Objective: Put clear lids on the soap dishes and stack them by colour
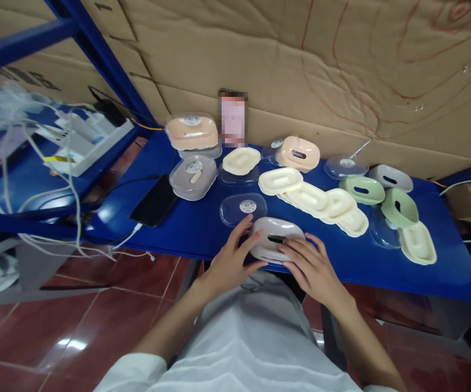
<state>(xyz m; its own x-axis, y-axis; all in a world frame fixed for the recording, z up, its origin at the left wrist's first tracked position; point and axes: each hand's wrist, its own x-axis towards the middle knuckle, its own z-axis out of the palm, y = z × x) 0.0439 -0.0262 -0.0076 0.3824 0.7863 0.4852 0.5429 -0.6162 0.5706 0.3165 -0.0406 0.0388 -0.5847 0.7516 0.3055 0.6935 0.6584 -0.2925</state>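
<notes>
Your left hand and right hand grasp opposite ends of a gray slotted shell, long axis crosswise between them, at the near edge of the table.

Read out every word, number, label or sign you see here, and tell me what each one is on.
"1": probably this mark, on the cardboard, upper left; uncertain.
Black printed characters on cardboard behind the left shelf: too blurred to read.
Round stickers on the clear lids: print too small to read.
Propped phone: screen pixelated, unreadable.
Nothing else legible.
</notes>
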